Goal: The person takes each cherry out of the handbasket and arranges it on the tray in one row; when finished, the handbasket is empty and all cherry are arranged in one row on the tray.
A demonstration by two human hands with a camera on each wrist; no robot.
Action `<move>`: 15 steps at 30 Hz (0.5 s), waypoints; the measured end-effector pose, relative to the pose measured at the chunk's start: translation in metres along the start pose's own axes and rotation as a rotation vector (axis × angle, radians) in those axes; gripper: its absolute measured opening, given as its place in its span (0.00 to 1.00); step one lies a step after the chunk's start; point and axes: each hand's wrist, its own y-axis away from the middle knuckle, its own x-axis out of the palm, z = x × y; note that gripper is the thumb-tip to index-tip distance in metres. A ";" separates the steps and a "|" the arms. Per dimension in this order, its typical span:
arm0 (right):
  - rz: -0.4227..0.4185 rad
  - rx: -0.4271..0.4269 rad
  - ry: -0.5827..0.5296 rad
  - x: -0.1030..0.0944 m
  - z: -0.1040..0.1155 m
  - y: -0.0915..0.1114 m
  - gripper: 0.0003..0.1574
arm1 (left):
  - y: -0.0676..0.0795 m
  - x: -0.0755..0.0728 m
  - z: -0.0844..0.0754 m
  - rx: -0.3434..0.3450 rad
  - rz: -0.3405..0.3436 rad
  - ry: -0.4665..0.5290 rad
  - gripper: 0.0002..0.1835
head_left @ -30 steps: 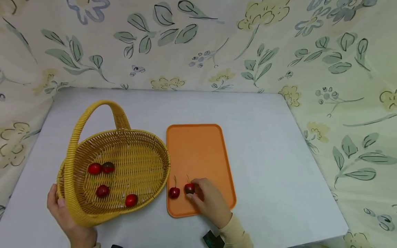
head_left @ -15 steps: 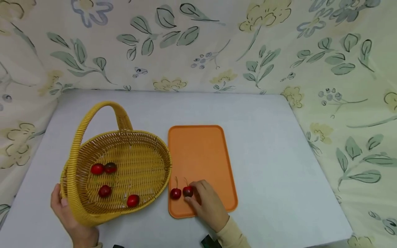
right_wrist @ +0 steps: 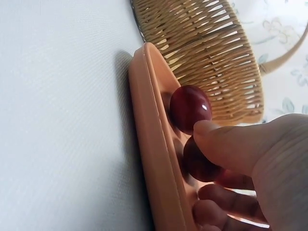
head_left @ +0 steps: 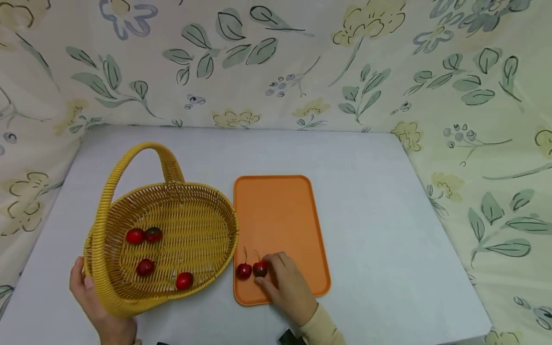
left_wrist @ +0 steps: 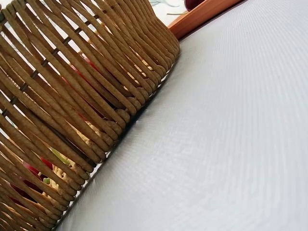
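Note:
In the head view my right hand (head_left: 291,290) pinches a dark red cherry (head_left: 260,269) between thumb and fingers, low over the orange tray (head_left: 276,215). Its thin stem points up. Just left of it a second stemmed cherry (head_left: 244,271) sits by the tray's left edge; the right wrist view shows the held cherry (right_wrist: 199,161) right by that other cherry (right_wrist: 191,108). My left hand (head_left: 101,311) grips the near-left side of a yellow wicker basket (head_left: 198,230), thumb at the rim. The left wrist view holds only the basket's wall (left_wrist: 91,62), not the hand.
Inside the basket lie several red fruits, among them a bright one (head_left: 184,281) and a darker one (head_left: 145,267). The basket's tall handle (head_left: 108,196) arches over its left side. A white table (head_left: 379,215) carries everything, with floral cloth (head_left: 276,62) behind it.
My right hand has shifted slightly left with its cherry, closer to the other cherry on the tray. The left hand keeps its grip on the basket. The head view has shifted a little.

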 end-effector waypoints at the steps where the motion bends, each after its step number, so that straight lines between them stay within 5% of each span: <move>1: 0.005 0.000 -0.003 0.000 0.000 0.000 0.25 | 0.000 0.000 0.000 0.002 0.002 -0.004 0.23; 9: -0.024 -0.066 -0.031 -0.016 0.004 -0.002 0.36 | 0.000 -0.001 0.002 -0.010 0.013 -0.064 0.23; 15: -0.045 -0.269 0.112 -0.047 0.030 -0.042 0.34 | 0.000 -0.002 0.001 -0.042 -0.018 -0.083 0.23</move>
